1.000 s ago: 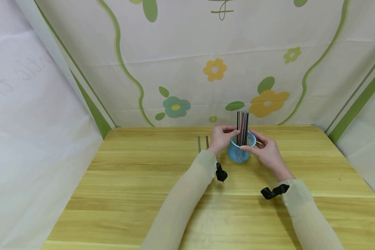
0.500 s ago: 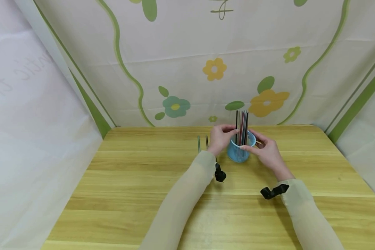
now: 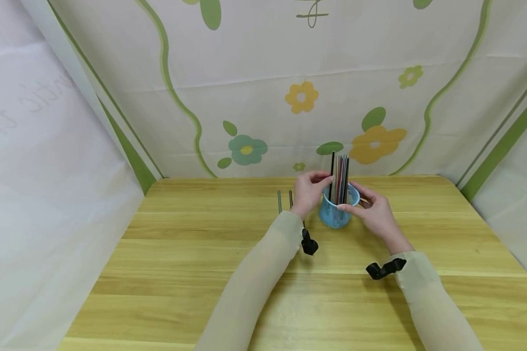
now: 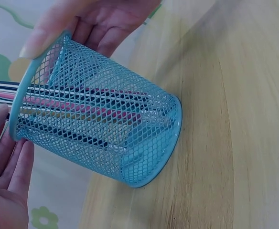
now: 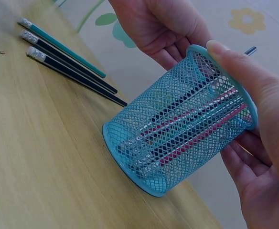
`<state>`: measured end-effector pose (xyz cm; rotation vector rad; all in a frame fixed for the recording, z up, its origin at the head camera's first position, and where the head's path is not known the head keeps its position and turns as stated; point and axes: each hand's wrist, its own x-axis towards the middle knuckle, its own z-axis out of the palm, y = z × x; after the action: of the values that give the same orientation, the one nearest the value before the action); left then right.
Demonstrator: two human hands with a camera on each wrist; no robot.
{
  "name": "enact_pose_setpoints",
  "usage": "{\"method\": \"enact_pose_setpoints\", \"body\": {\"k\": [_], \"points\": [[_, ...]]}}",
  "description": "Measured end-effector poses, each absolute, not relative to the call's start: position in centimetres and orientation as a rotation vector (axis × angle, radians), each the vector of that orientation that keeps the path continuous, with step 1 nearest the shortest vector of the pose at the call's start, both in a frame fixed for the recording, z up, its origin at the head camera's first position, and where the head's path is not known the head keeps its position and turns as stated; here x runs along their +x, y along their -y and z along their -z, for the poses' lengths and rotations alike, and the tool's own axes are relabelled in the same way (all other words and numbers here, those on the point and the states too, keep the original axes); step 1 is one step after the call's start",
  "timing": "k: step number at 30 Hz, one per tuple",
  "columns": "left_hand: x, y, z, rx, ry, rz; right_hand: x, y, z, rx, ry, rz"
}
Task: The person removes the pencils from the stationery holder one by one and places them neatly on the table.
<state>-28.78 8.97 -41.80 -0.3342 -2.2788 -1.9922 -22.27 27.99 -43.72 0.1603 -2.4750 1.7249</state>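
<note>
A blue mesh pencil cup (image 3: 334, 219) stands on the wooden table with several pencils (image 3: 343, 176) upright inside, dark, pink and pale ones among them. My right hand (image 3: 377, 213) grips its rim, thumb on the near side and fingers behind. From the left, my left hand (image 3: 307, 193) pinches a black pencil (image 3: 332, 165) between thumb and fingers at the rim. That pencil stands higher than the others, its lower part inside the mesh. In the right wrist view, its lower end is hard to tell apart from the rest.
Left of the cup, a green pencil (image 5: 65, 46) and two black pencils (image 5: 77, 71) with white eraser ends lie on the table (image 3: 180, 273). In the head view my left hand and sleeve partly cover them. A flower-patterned cloth (image 3: 254, 87) hangs behind the table.
My left hand has risen slightly, and the black pencil has moved up and a little left, apart from the bunch. My right hand and the cup have stayed in place.
</note>
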Motion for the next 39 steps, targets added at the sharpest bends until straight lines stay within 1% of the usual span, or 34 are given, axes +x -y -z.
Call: {"method": "enact_pose_setpoints", "body": {"k": [23,39], "points": [[-28.8,-8.6,39.5,-0.325,2.017,2.167,-22.2,-27.9,43.6,0.172,2.465,-1.715],[-28.1,-7.6,36.3,-0.34,1.896,2.191,-22.2,-27.8,43.6,0.195,2.44,-1.71]]}}
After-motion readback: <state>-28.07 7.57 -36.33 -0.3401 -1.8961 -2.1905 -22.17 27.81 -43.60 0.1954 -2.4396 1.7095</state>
